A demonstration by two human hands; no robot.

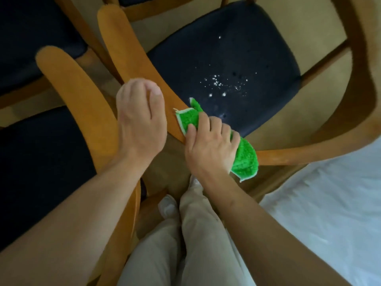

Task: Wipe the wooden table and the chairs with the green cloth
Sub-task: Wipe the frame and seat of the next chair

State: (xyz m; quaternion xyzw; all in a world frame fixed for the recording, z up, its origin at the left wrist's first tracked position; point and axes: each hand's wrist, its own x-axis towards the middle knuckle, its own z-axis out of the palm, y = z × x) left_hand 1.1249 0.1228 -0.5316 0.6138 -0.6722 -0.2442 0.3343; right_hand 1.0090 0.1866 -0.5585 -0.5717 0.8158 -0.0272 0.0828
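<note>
Head view looked straight down on a cluster of wooden chairs with dark seats. The right hand [208,149] was closed around the green cloth [244,155], fingers curled over its bunched middle so that one white-edged end poked out ahead of the knuckles and the other end hung past the heel of the hand. The front end of the cloth lay against the wooden backrest [132,56] of the nearest chair, just where that curved rail met the dark seat [237,58]. The left hand [140,120] rested on the same rail a little further along, fingers bent down over its far edge and held close together, gripping nothing but the wood (the fingertips were blurred, so I could not tell how tightly).

On the dark seat, near the cloth but apart from it, a scatter of small white specks [218,83] showed up against the upholstery. A second backrest [82,96] ran beside the first, under the left forearm, with another dark seat [41,172] beyond it. Below the arms stood the person's pale trousers [185,244] and light shoes [169,207] on the tan floor [321,75]. A white surface [329,203] filled the lower right corner.
</note>
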